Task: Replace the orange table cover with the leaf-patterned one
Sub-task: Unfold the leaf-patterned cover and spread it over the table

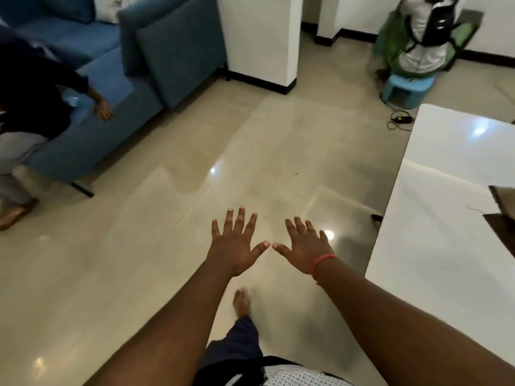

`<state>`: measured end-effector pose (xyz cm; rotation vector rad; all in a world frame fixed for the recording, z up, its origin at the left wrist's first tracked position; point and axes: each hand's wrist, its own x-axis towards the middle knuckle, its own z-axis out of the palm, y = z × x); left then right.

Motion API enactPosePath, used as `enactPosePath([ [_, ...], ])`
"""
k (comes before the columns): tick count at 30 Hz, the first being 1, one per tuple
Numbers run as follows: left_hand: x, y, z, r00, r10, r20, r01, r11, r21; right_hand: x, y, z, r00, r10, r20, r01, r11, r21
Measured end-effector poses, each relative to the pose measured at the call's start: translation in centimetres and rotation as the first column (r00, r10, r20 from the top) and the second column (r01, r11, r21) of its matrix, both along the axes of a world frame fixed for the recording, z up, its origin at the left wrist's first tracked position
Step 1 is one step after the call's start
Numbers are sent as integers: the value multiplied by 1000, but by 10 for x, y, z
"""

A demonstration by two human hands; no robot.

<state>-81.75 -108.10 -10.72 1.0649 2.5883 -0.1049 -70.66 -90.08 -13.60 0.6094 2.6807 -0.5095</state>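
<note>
Both arms reach out over the shiny tiled floor (156, 246). The left hand (237, 246) and the right hand (305, 250) are held flat, palms down, side by side. The fingers (241, 221) on each hand are spread wide and hold nothing. The two thumb tips come very near each other but do not touch. A thin red thread (320, 261) goes round the right wrist.

One bare foot (242, 300) shows below the hands, at 6 o'clock from them, on the floor.

A white glossy surface (434, 218) sits at 3 o'clock from the hands. Most of its top is bare. At its far right edge lies a bit of brown cloth or something dark (503, 215); I cannot tell what it is. I cannot see an orange cover or a leafy one.

A blue sofa (133, 65) stands at 10 o'clock, with a person (30, 87) sitting on it. At 1 o'clock another person (418, 37) sits on a small blue stool (404, 89).
</note>
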Motion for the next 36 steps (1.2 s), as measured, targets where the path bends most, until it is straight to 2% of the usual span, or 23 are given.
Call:
enactPosePath([
  [4,-77,75,-5,985,-172,24,172,985,5,-48,57,-1,984,-177,9,177,984,9],
  [10,-160,198,-1,906,-422,29,422,906,-29,-79,137,4,893,-451,12,451,892,24],
  [15,-156,321,-9,778,-626,42,627,779,-7,-57,214,0,803,-596,9,594,801,68],
  [22,-115,488,-5,611,-791,27,792,610,-16,14,343,-3,566,-824,15,825,566,3],
  [27,-53,589,-3,390,-918,67,921,389,-36,82,397,-5,294,-956,17,956,294,0],
  [31,16,655,-15,132,-988,78,991,129,-39,127,409,-14,63,-998,15,998,63,13],
  [33,44,677,-21,16,-999,52,999,14,-36,135,412,-16,9,-1000,19,1000,9,21],
  [36,94,714,-37,-199,-980,-10,980,-198,-12,146,415,-22,-149,-988,32,988,-148,41],
])
